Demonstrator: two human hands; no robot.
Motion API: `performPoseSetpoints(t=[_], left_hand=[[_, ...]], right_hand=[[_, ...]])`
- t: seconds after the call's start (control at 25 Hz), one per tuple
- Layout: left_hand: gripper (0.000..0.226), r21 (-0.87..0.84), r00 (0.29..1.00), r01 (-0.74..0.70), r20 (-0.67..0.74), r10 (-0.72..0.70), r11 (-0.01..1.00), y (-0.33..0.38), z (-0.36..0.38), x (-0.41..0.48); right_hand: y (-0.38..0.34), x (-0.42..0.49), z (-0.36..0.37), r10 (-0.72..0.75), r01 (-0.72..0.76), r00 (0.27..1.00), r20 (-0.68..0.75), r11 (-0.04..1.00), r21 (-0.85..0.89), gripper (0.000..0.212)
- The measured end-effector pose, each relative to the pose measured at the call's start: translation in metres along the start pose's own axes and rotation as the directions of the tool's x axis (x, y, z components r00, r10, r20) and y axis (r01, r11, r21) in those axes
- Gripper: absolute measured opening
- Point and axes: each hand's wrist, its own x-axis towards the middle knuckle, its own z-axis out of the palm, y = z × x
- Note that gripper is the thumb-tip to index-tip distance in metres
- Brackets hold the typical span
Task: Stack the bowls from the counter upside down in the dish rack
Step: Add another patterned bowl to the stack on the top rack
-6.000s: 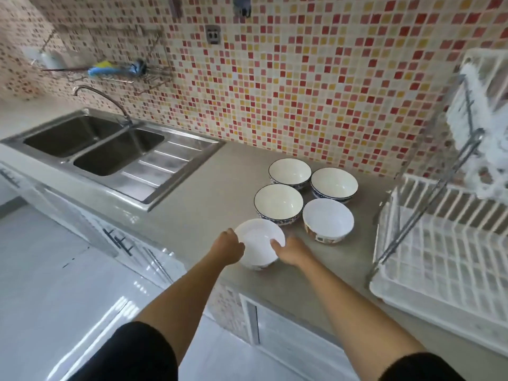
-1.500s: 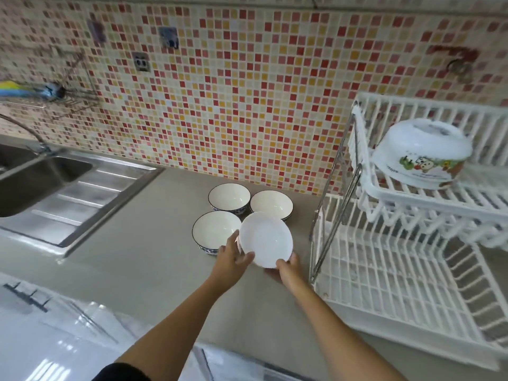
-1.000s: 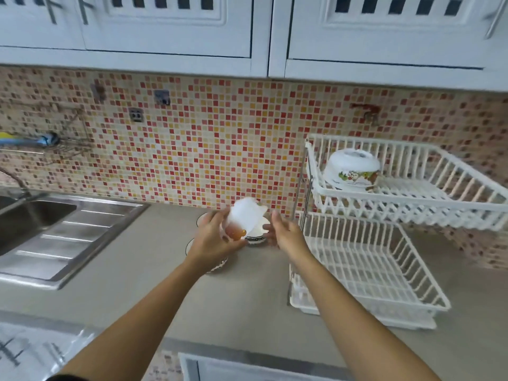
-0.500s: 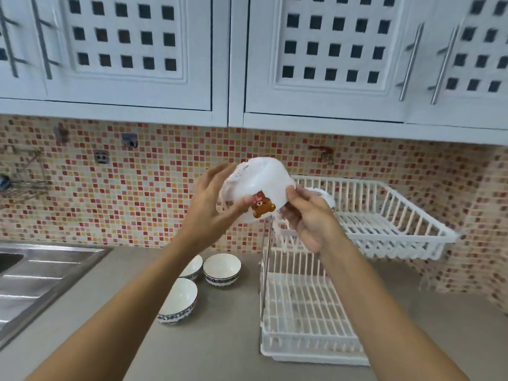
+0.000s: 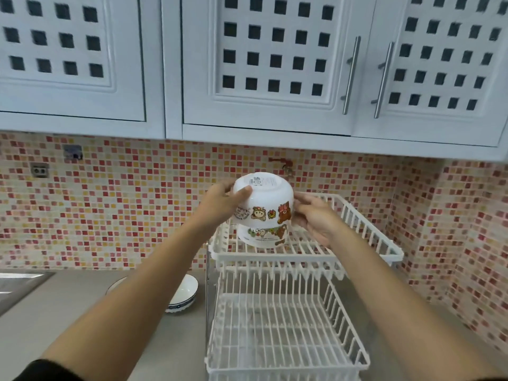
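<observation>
I hold a white cartoon-printed bowl (image 5: 265, 202) upside down between my left hand (image 5: 220, 203) and my right hand (image 5: 312, 215). It sits on top of a matching upside-down bowl (image 5: 264, 236) that rests in the upper tier of the white dish rack (image 5: 365, 232); I cannot tell whether the two touch. On the counter, left of the rack, stands a blue-rimmed white bowl (image 5: 182, 294), partly hidden by my left forearm. The rim of another bowl (image 5: 115, 284) shows behind that arm.
The rack's lower tier (image 5: 280, 331) holds nothing. White wall cabinets (image 5: 275, 64) hang low above the rack. A mosaic tile wall runs behind. The steel sink drainboard (image 5: 19, 284) lies at the far left of the grey counter (image 5: 176, 342).
Both hands carried the bowl right and down over the bowl in the upper tier, and turned it fully base-up. The view rose a little.
</observation>
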Motion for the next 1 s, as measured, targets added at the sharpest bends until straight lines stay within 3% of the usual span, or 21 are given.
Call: performPoseSetpoints(t=[0.12, 0.2, 0.28, 0.4, 0.6, 1.0], left_hand=[[0.050, 0.063, 0.998, 0.036, -0.045, -0.034, 0.997, -0.012, 0.027, 0.019], [0.059, 0.143, 0.996, 0.065, -0.062, -0.057, 0.988, -0.023, 0.039, 0.027], [0.067, 0.213, 0.996, 0.075, -0.062, -0.063, 0.974, -0.034, 0.045, 0.031], [0.075, 0.322, 0.995, 0.083, -0.083, -0.060, 0.943, -0.046, 0.051, 0.037], [0.076, 0.435, 0.991, 0.119, -0.103, -0.082, 0.892, -0.055, 0.053, 0.035], [0.078, 0.446, 0.982, 0.183, -0.040, -0.184, 0.876, -0.047, 0.054, 0.030]], right_hand=[[0.007, 0.020, -0.021, 0.014, 0.019, 0.992, 0.124, 0.966, -0.259, 0.063], [0.012, 0.029, -0.032, 0.019, 0.093, 0.978, 0.206, 0.850, -0.519, 0.080], [0.017, 0.032, -0.035, -0.019, 0.184, 0.967, 0.254, 0.741, -0.646, 0.076], [0.027, 0.043, -0.040, -0.066, 0.289, 0.942, 0.329, 0.657, -0.696, 0.075], [0.043, 0.052, -0.041, -0.025, 0.349, 0.902, 0.432, 0.631, -0.693, 0.083], [0.034, 0.039, -0.033, 0.003, 0.275, 0.931, 0.365, 0.652, -0.707, 0.078]])
